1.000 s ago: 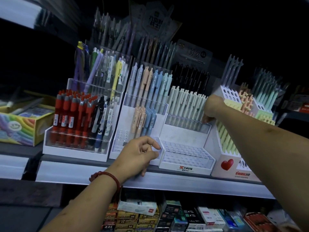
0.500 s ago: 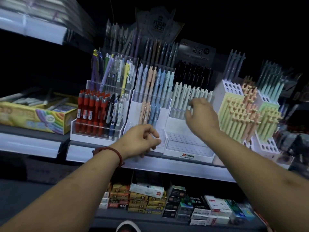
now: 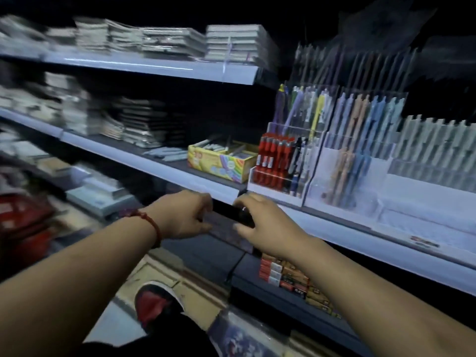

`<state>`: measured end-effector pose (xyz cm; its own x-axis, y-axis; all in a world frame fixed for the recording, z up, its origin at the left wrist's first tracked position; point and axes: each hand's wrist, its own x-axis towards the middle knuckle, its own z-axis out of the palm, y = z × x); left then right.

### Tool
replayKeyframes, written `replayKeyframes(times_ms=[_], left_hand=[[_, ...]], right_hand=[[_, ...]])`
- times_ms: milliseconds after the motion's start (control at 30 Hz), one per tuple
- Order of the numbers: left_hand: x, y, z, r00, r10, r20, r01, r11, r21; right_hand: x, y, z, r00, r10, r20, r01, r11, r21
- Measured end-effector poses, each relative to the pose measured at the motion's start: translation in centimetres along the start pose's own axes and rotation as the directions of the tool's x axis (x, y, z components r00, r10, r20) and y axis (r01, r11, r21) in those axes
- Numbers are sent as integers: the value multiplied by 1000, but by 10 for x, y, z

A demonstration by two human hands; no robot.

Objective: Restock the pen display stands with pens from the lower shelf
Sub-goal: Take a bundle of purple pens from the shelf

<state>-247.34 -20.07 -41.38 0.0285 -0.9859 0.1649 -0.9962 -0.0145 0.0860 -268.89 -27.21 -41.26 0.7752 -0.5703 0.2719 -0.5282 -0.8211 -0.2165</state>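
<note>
Lower middle: left hand (image 3: 180, 215) and right hand (image 3: 260, 225), fingers curled round opposite ends of dark box (image 3: 229, 215) (pen stock, probably; blur hides label), held level, likely for opening. Just beyond: stock boxes (image 3: 283, 274) on lower shelf (image 3: 206, 253). Right, farther: stands (image 3: 347, 163), front tiers part empty.

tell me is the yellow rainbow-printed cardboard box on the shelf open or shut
Open: the yellow rainbow-printed cardboard box has no lid over its top, and pale pens show inside.

display stand label (image 3: 424, 245) blurred, nothing legible
</note>
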Motion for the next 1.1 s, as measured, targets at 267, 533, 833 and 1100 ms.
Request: replayKeyframes(times_ms=[267,533,833,1100], left_hand=[[-79,-65,45,969,-247,-16,247,969,23],[-49,-104,26,964,-257,-69,259,965,38],[2,-168,-11,938,-294,-183,277,954,-112],[54,-223,-11,887,-359,-290,281,919,-277]], right_hand=[[34,-33,70,996,-31,79,21,992,127],[78,-51,91,999,21,47,-30,979,201],[154,-86,78,991,79,-104,-43,949,311],[225,-98,92,946,236,-222,-112,881,460]])
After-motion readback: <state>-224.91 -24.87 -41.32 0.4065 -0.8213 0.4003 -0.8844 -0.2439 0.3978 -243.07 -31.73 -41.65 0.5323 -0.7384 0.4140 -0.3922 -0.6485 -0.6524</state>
